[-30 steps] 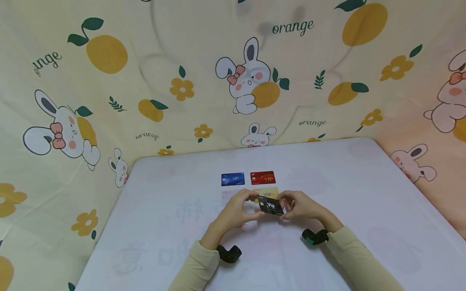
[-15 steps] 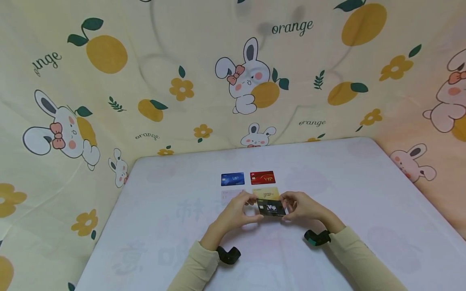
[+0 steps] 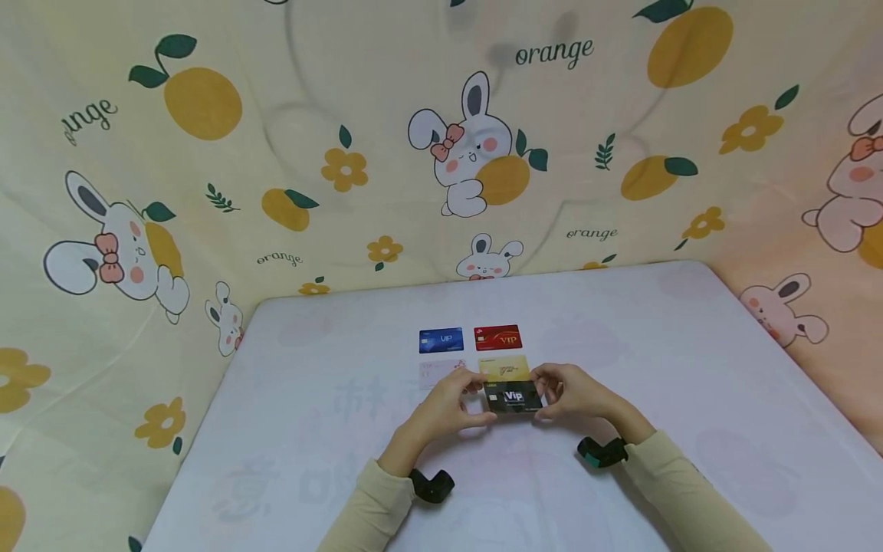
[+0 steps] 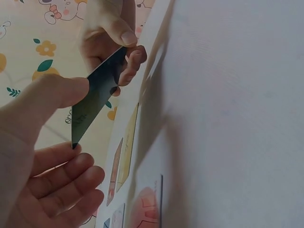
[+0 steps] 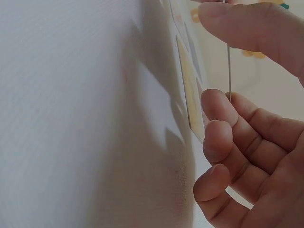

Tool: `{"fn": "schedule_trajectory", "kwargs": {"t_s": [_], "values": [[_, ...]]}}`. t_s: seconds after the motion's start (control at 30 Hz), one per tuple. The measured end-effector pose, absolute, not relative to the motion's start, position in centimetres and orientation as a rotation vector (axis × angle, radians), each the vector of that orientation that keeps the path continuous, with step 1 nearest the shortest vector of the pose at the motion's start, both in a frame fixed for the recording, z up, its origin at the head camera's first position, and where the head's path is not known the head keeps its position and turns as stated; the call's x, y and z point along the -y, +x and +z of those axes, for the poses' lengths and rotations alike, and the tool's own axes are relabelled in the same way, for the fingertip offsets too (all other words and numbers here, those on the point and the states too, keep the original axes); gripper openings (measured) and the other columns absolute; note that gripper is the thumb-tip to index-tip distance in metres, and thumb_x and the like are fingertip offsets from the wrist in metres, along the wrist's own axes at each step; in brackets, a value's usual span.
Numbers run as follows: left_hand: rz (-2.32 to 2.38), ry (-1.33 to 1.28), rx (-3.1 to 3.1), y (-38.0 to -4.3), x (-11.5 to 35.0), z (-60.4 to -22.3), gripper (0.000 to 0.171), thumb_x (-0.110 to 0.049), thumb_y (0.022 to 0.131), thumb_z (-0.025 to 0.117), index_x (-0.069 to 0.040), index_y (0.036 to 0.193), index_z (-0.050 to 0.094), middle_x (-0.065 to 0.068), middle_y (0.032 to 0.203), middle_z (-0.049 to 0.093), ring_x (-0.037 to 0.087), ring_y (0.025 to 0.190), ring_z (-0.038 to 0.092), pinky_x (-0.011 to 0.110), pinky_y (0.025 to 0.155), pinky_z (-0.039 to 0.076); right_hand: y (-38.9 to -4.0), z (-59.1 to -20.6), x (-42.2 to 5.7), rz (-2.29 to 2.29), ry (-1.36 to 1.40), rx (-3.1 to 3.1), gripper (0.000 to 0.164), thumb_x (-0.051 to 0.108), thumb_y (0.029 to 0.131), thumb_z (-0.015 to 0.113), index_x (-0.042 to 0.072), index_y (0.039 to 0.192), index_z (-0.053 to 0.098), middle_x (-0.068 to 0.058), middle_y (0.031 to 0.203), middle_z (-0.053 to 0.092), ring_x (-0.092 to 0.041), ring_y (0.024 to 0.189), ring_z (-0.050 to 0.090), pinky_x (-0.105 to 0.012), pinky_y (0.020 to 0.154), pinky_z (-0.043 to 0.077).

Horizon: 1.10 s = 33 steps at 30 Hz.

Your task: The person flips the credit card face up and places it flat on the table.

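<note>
A black "Vip" card (image 3: 513, 397) is held just above the table between both hands, its printed face towards the head camera. My left hand (image 3: 447, 404) grips its left edge, thumb at the near corner and fingertips at the far one. At the right edge, my right hand (image 3: 572, 392) pinches it the same way. Seen from the left wrist, the card (image 4: 97, 92) stands tilted, clear of the tabletop. Just beyond it lies a gold card (image 3: 503, 366), partly covered by the black one in the head view.
Beside the gold card lies a pale pink card (image 3: 440, 372), partly behind my left hand. Farther back are a blue VIP card (image 3: 441, 340) and a red VIP card (image 3: 498, 336), side by side. All rest on the white table (image 3: 331, 460), with a patterned cloth (image 3: 386, 115) behind.
The black card has gone from slanted to nearly level and shifted slightly towards the person, uncovering more of the gold card. Both hands keep their hold, the right hand moving slightly right.
</note>
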<state>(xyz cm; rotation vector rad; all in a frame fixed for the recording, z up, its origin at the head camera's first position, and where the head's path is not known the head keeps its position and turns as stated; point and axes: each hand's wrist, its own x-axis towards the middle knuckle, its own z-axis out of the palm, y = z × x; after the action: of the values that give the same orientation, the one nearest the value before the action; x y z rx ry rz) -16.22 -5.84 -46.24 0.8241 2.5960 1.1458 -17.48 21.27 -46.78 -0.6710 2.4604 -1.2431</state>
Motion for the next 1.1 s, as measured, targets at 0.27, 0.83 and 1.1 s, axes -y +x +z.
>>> {"fn": "schedule_trajectory", "kwargs": {"t_s": [0.27,0.83,1.1], "values": [[1.116,0.781,-2.590,-16.3,5.9,-46.6,0.058,-0.030,0.078,0.079,-0.006,0.127,0.057,0.011,0.112,0.063,0.022,0.100,0.059,0.015,0.072,0.049,-17.4,-46.9,-21.5,-1.302,-0.635,-2.432,0.056,0.011,0.069,0.083,-0.010,0.113,0.056,-0.015,0.086,0.061,-0.001,0.063,0.047,-0.019,0.058,0.043],[1.101,0.831,-2.599,-16.6,5.8,-47.5,0.053,-0.027,0.075,0.082,-0.003,0.118,0.062,0.008,0.090,0.061,0.008,0.078,0.049,0.013,0.070,0.043,-17.2,-46.9,-21.8,-1.319,-0.547,-2.376,0.061,0.009,0.071,0.081,-0.012,0.121,0.054,-0.017,0.085,0.059,-0.003,0.062,0.044,-0.017,0.056,0.039],[1.073,0.808,-2.583,-16.7,5.8,-47.7,0.052,-0.026,0.076,0.082,-0.002,0.118,0.062,0.004,0.081,0.057,0.003,0.071,0.044,0.013,0.066,0.040,-17.0,-47.0,-21.8,-1.278,-0.565,-2.388,0.059,0.010,0.071,0.081,-0.010,0.120,0.055,-0.014,0.082,0.060,-0.003,0.062,0.044,-0.017,0.057,0.038]]}}
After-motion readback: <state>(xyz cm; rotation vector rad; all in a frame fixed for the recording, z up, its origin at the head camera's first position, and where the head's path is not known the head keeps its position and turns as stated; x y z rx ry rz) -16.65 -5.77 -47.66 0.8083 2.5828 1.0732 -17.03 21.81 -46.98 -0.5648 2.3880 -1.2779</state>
